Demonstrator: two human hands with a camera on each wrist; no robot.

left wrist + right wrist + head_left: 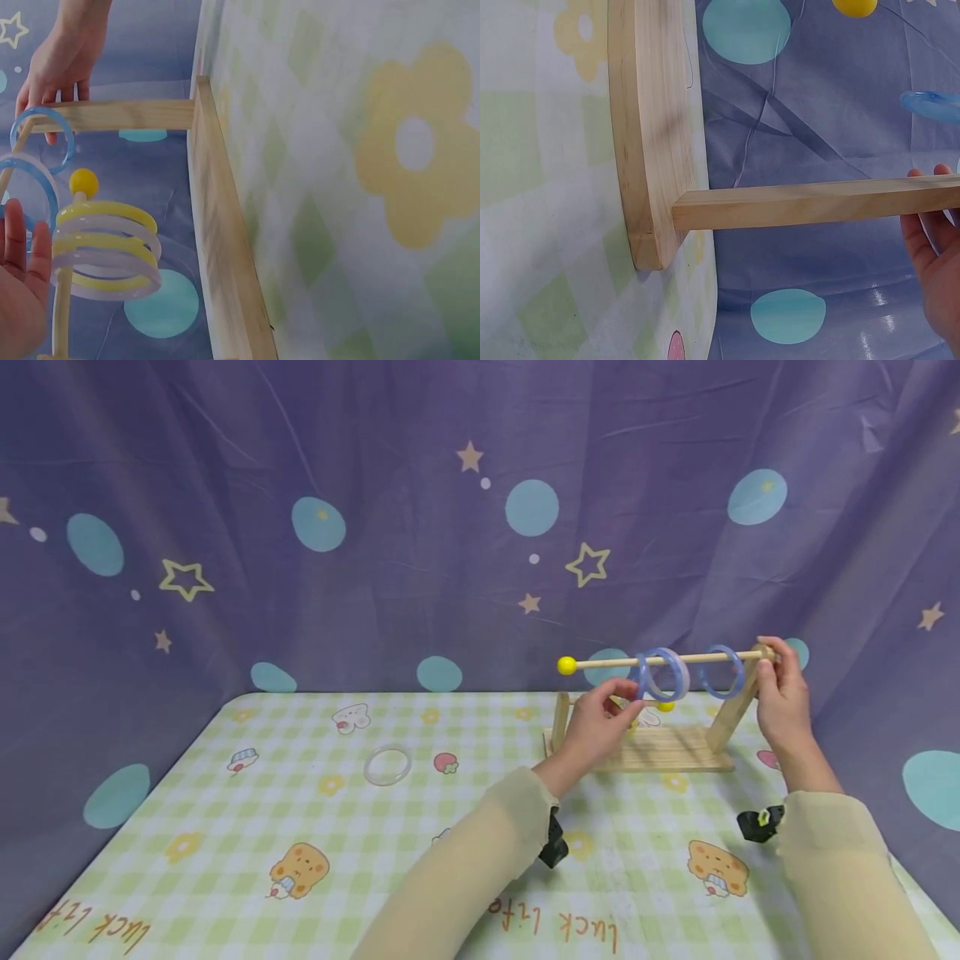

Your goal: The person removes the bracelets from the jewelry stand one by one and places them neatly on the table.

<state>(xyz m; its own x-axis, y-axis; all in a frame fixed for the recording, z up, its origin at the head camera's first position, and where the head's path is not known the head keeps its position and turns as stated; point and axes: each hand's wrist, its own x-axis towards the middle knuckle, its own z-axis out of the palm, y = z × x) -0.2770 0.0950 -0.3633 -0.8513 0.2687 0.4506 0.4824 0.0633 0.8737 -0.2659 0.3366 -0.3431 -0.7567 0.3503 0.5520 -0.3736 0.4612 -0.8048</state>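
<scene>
A wooden two-armed stand (660, 762) is on the table at right. My right hand (783, 697) grips the top of its tall post (733, 714), thumb in front and fingers behind. Along the upper rod (705, 657), which ends in a yellow ball (567, 666), hang blue rings and a pale ring (684, 681). My left hand (598, 724) pinches the leftmost blue ring (641, 672) between thumb and fingers. Another blue ring (742, 677) hangs apart, closer to the post. Several yellow rings (105, 210) and clear ones circle the lower rod (61, 315).
A clear ring (387, 783) lies flat on the checked tablecloth (510, 810), left of the stand. A purple curtain (405, 568) with stars and dots rises behind the table and along both sides.
</scene>
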